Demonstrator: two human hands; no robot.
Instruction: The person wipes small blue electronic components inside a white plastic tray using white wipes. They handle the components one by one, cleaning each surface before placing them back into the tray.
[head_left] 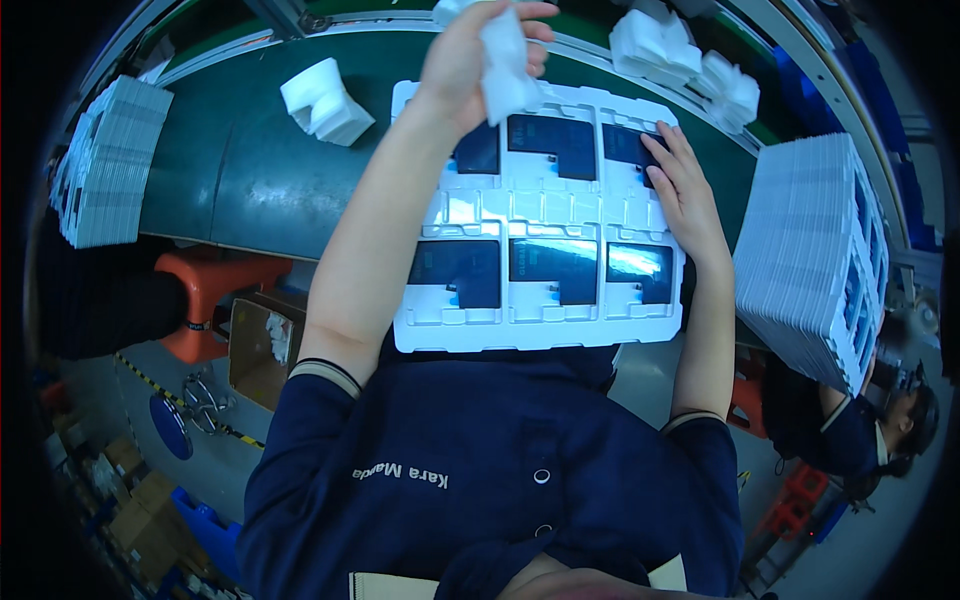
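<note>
— Navy sleeves are reaching out; left hand (pixel 470 60) is clenching a white cloth (pixel 505 65) above the white tray (pixel 540 335).
— Right hand (pixel 685 190) is lying flat, released, on a dark panel (pixel 630 145); pressing could be smudging it.

**Plastic, foam and cloth on my bench**

I see a white moulded plastic tray (pixel 545 205), smooth with a soft sheen along its ribs. The dark panels (pixel 553 268) seated in it are glossy; the near row throws back bright blue glare like glass or polished film. My left hand (pixel 470 55) grips a white foam-like wad (pixel 507 62), matt and crumpled. More white foam pieces (pixel 325 100) lie on the belt (pixel 250 170), which looks like matt green rubber. The tray stack (pixel 810 255) at right is the same thin white plastic. My sleeves (pixel 330 375) are dark matt cloth.
</note>
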